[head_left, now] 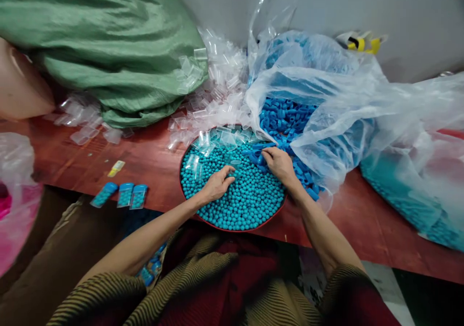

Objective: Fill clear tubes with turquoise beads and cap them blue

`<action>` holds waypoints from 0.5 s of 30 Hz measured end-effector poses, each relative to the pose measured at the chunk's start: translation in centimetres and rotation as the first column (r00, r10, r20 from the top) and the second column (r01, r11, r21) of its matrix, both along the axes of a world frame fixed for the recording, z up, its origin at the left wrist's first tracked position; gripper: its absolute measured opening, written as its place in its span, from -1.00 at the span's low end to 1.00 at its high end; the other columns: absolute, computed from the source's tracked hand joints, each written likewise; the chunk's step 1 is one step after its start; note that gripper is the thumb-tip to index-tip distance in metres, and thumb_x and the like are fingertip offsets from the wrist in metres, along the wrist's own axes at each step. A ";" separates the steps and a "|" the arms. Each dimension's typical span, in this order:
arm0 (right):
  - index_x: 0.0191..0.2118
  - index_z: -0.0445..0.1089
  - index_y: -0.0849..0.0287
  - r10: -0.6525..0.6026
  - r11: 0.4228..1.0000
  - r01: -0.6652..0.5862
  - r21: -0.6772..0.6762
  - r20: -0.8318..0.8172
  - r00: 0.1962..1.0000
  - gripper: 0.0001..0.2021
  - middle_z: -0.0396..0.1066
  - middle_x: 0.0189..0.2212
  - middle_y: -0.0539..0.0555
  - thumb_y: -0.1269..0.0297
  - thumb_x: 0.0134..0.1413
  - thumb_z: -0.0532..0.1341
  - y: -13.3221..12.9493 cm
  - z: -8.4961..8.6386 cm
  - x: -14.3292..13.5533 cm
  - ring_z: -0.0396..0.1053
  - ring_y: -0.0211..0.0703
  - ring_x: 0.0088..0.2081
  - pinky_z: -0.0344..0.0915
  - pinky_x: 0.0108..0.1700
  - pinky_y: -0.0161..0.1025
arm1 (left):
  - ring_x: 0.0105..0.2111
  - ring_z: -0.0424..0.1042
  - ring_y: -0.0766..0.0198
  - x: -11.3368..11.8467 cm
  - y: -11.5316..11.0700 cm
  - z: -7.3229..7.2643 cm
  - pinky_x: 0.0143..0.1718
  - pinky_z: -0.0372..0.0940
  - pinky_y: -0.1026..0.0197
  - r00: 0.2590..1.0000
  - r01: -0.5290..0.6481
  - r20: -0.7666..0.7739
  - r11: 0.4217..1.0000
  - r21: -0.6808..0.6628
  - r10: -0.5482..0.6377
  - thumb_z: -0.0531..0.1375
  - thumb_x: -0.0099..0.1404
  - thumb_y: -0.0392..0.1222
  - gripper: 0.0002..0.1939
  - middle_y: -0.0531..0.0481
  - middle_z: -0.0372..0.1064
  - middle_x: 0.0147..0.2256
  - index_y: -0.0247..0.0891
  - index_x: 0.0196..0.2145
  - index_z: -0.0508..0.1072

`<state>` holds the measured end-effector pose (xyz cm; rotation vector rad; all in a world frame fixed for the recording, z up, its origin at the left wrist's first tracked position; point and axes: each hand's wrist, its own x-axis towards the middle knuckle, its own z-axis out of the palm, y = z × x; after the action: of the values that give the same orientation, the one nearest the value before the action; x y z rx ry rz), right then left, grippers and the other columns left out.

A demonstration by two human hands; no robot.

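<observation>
A round red-rimmed tray (183, 193) full of turquoise beads (235, 210) lies in front of me. Over the beads, my left hand (218, 183) is closed, with thumb and fingers around a small clear plastic container (235, 163) that is hard to see against them. At the tray's right edge, my right hand (279, 165) pinches among blue plastic caps (258, 158); its fingertips are partly hidden, and one cap appears to be between them. Several empty clear containers (205, 140) lie on the beads at the tray's far side.
Three filled, blue-capped containers (125, 194) lie at the table's front edge, left. A clear bag (290, 82) spills blue caps behind the tray. Clear containers (226, 82) pile beside a green sack (119, 46). Another bag (416, 195) of turquoise beads stands right.
</observation>
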<state>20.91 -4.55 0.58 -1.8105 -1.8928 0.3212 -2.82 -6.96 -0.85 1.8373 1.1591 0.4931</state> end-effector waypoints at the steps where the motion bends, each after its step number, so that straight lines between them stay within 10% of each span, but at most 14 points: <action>1: -0.23 0.47 0.13 0.011 1.000 -0.008 -0.028 0.095 0.995 -0.74 0.47 -0.29 0.12 0.19 0.16 0.06 -0.2 0.0 -0.9 0.39 -0.07 -0.21 0.26 -0.14 -0.17 | -0.15 0.38 0.17 0.0 0.0 0.0 -0.05 0.25 0.13 1.000 -0.001 0.003 1.000 -0.004 0.001 0.03 0.24 -0.19 -0.73 -0.04 0.40 -0.21 -0.25 -0.10 0.30; 8: -0.27 0.41 0.23 0.108 0.993 -0.073 -0.092 0.463 0.880 -0.81 0.35 -0.22 0.31 0.23 0.11 0.14 -1.2 -0.4 -3.8 0.29 0.14 -0.15 0.21 -0.20 -0.04 | -0.12 0.36 0.19 0.0 0.3 -0.2 0.01 0.21 0.14 0.994 0.013 0.105 0.999 -0.051 -0.007 0.02 0.23 -0.17 -0.73 -0.05 0.39 -0.15 -0.30 -0.14 0.33; 15: -0.19 0.35 0.24 0.125 0.981 -0.148 0.121 0.180 0.976 -0.78 0.42 -0.28 0.23 0.24 0.19 0.04 -2.8 -0.4 -4.3 0.36 0.05 -0.17 0.26 -0.15 -0.08 | -0.17 0.34 0.19 0.1 0.5 -0.4 -0.03 0.22 0.11 0.986 0.009 0.168 0.995 -0.096 0.007 0.03 0.21 -0.19 -0.75 -0.07 0.37 -0.21 -0.33 -0.19 0.33</action>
<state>16.58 -7.37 0.16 -1.6689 -2.1092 0.0835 -2.69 -6.49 -1.25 1.6794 1.0496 0.5711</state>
